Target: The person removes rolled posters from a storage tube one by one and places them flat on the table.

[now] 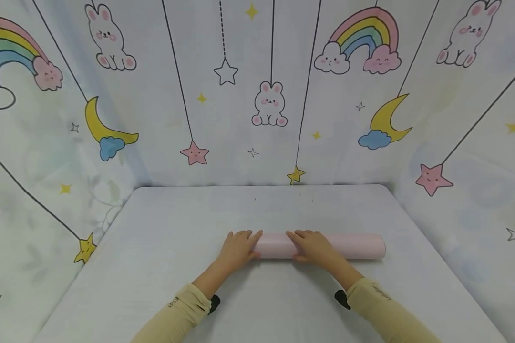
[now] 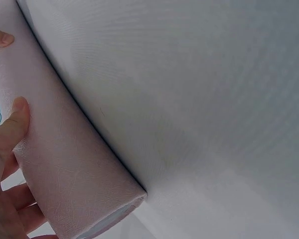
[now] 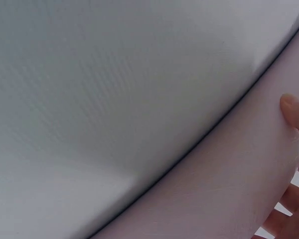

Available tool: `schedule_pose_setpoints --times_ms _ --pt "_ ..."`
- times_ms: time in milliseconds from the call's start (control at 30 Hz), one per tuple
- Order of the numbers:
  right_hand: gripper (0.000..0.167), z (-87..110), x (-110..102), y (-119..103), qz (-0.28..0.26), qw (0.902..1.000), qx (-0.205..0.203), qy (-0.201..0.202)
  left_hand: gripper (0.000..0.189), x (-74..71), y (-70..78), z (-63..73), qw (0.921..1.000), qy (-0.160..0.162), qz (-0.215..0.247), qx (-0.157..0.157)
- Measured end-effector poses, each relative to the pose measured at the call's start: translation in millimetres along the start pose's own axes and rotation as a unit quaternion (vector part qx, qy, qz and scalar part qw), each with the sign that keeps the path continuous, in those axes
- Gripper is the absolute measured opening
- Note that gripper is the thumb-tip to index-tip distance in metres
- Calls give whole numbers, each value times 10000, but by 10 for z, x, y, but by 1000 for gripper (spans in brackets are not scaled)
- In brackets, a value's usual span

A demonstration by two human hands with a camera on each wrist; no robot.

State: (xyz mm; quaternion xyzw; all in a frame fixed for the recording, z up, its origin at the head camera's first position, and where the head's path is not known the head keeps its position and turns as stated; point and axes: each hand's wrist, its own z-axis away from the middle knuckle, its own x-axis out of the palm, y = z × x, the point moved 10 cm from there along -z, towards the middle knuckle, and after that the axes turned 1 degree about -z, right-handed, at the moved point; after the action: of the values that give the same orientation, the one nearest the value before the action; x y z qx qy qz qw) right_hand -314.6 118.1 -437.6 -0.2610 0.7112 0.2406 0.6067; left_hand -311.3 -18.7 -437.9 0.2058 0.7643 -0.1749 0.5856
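Observation:
A pink roll of smooth, leather-like sheet [image 1: 356, 246] lies crosswise on the white table. My left hand [image 1: 237, 250] grips its left end, thumb on the near side and fingers over the top. Nearer the roll's middle, my right hand [image 1: 317, 248] holds it the same way. In the left wrist view, the roll [image 2: 74, 149] shows fine creases and an end with a pale inside; the left thumb [image 2: 17, 119] presses its surface. The right wrist view has the right thumb [image 3: 291, 109] against the roll [image 3: 214, 184], with the other fingers partly hidden behind it.
The white tabletop [image 1: 176, 214] has rounded far corners. Fabric walls [image 1: 240, 43] printed with rabbits, stars, moons and rainbows stand behind it and at both sides. Dark pieces [image 1: 342, 299] show under the beige sleeves [image 1: 382, 305] near the wrists.

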Motion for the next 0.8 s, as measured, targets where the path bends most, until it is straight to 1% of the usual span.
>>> schedule_pose_setpoints --times_ms 233,400,567,633,733,800 --pt "65 3 1 -22 -8 9999 -33 113 64 22 -11 24 10000 29 35 -8" --pt "66 8 -9 -5 -83 9997 -65 210 64 7 -11 40 9997 224 118 28" --pt "66 20 -29 34 -87 9995 -69 279 63 1 -2 19 9991 375 181 83" --pt "65 26 -18 43 -103 9996 -58 256 63 6 1 24 9992 340 171 79" --pt "65 26 14 45 -91 9998 -40 167 62 12 -7 46 9997 204 102 22" --pt "66 21 33 40 -92 9999 -28 98 62 4 -30 72 9999 109 102 -73"
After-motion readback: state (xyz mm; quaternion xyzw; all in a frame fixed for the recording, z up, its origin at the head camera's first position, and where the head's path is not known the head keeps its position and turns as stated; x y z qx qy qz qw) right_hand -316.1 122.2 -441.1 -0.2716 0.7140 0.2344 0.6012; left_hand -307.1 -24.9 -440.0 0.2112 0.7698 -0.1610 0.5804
